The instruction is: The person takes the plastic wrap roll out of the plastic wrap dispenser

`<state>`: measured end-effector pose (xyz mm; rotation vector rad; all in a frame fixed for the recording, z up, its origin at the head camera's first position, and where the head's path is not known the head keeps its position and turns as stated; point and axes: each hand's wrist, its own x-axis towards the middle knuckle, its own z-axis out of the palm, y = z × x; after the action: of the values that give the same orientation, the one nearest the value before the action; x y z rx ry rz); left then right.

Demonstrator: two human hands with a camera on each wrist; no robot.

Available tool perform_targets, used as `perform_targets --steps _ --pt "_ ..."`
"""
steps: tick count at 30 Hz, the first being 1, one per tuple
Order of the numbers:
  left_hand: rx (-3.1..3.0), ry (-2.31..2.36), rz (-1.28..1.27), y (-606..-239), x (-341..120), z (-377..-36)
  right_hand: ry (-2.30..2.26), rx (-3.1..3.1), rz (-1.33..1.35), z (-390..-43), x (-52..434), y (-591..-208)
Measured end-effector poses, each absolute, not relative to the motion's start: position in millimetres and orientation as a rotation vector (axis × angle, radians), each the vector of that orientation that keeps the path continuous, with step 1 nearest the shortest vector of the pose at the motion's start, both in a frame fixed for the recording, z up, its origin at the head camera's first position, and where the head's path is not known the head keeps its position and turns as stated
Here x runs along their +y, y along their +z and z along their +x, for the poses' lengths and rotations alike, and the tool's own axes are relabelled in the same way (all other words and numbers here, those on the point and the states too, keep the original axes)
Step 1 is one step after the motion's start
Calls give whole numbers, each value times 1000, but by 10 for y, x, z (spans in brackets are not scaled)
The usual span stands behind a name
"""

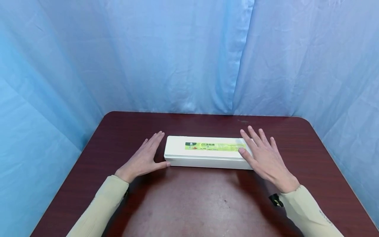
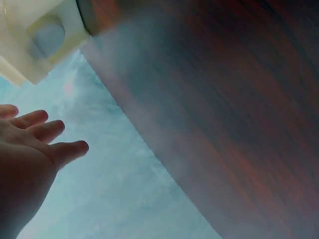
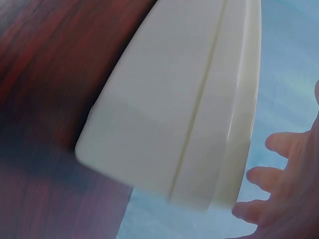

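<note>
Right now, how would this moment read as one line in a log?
left hand: open, thumb at box end | right hand: open, over other end | box: white, lid shut, lying flat on table

Head view: bright, even, sharp; soft glare on dark red wooden table (image 1: 207, 204). Both wrist views blurred, defocused.

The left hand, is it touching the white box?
Touching. In the head view, the left hand has its thumb tip against the near left corner of the white box; its straight fingers lie beside the end.

smooth plastic box (image 1: 207, 154), glossy wooden table (image 1: 207, 204)
</note>
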<state>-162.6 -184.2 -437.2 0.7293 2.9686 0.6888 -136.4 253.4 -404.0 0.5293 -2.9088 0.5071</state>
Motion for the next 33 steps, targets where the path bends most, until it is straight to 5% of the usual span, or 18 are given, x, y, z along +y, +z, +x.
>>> perform_targets --steps 33 --pt "2771 933 730 -4424 -1684 -1812 395 -2878 879 -1559 1547 -4009"
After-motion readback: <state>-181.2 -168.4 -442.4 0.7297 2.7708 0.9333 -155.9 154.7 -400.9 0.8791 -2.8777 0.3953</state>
